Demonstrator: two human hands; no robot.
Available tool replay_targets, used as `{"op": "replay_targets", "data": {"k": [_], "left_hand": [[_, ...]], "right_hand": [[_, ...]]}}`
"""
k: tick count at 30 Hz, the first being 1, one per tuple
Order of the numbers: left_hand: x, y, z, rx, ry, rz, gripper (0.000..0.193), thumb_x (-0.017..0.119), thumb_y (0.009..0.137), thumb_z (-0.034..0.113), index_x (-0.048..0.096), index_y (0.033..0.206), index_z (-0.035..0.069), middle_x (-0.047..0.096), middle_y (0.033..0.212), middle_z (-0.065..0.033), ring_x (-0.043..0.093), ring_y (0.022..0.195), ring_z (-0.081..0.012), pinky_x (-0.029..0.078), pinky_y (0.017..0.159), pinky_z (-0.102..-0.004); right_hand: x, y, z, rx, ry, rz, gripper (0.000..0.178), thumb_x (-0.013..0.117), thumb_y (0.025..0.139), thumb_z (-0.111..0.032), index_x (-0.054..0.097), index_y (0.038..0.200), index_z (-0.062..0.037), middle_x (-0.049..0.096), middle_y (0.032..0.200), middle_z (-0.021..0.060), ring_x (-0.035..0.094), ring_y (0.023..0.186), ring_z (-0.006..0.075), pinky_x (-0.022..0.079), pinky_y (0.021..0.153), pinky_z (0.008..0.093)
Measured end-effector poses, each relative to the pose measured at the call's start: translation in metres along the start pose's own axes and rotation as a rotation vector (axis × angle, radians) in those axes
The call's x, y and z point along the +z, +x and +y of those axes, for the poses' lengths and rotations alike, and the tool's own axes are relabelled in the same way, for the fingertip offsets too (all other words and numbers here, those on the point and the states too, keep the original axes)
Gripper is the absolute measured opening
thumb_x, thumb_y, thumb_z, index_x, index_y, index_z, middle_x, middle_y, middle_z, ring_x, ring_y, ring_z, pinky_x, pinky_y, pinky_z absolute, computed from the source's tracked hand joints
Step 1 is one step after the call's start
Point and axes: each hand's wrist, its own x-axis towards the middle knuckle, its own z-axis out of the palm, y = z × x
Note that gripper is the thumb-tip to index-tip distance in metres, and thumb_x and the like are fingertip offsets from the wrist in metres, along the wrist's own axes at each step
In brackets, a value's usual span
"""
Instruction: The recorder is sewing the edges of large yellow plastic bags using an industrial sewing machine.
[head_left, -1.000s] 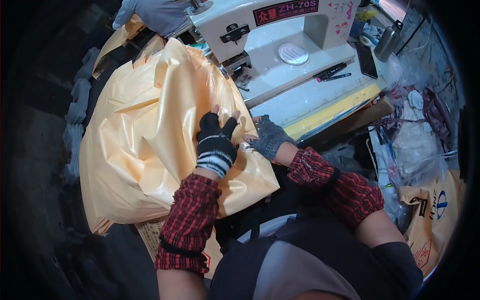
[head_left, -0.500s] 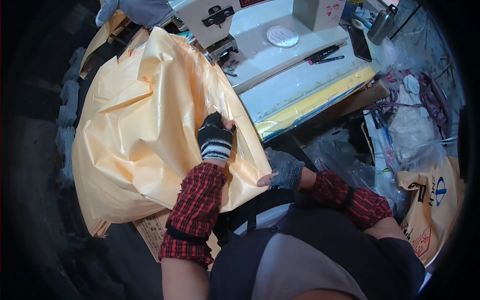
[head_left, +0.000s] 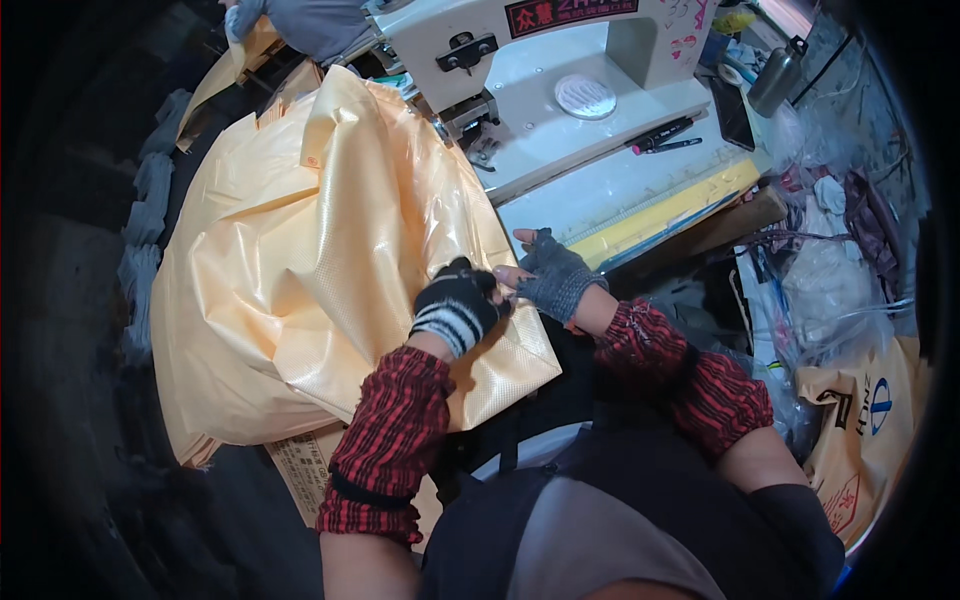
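Observation:
A large pale-yellow woven plastic bag lies creased in front of me, on the left. My left hand, in a black-and-white striped fingerless glove, is closed on the bag near its right edge; its fingertips are partly hidden. Close beside it is my right hand, in a grey fingerless glove. Its thumb and forefinger are stretched apart at the bag's edge, the thumb close to my left fingers. Whether the thumb presses on the bag is hard to see.
Beyond the bag stands a white sewing machine with a round white disc on its bed. Pens, a phone and a metal bottle lie or stand to its right. Clear plastic and a printed bag fill the right side.
My right hand has left the bag's near corner and moved up along its edge to beside my left hand, fingers spreading. My left hand has shifted slightly right and nearer.

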Motion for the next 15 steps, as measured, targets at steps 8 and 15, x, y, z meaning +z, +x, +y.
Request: {"op": "replay_targets", "data": {"k": [8, 15], "left_hand": [[0.032, -0.027, -0.007, 0.109, -0.390, 0.139, 0.026, 0.070, 0.074, 0.027, 0.060, 0.078, 0.002, 0.058, 0.073, -0.0143, 0.059, 0.066, -0.0286, 0.045, 0.061, -0.0351], [0.052, -0.030, -0.012, -0.186, -0.218, -0.069, 0.055, 0.071, 0.072, 0.043, 0.054, 0.097, -0.003, 0.063, 0.086, -0.0199, 0.062, 0.086, -0.0324, 0.048, 0.074, -0.0367]], "right_hand": [[0.001, 0.022, -0.042, -0.079, -0.492, 0.141, 0.085, 0.071, 0.069, -0.042, 0.031, 0.131, 0.0018, 0.058, 0.105, 0.0222, 0.056, 0.100, 0.0343, 0.044, 0.087, 0.0373], [0.019, 0.005, -0.067, -0.010, -0.808, 0.006, 0.104, 0.074, 0.066, -0.024, 0.006, 0.141, -0.0047, 0.045, 0.121, 0.0253, 0.047, 0.111, 0.0392, 0.041, 0.094, 0.0425]]}}
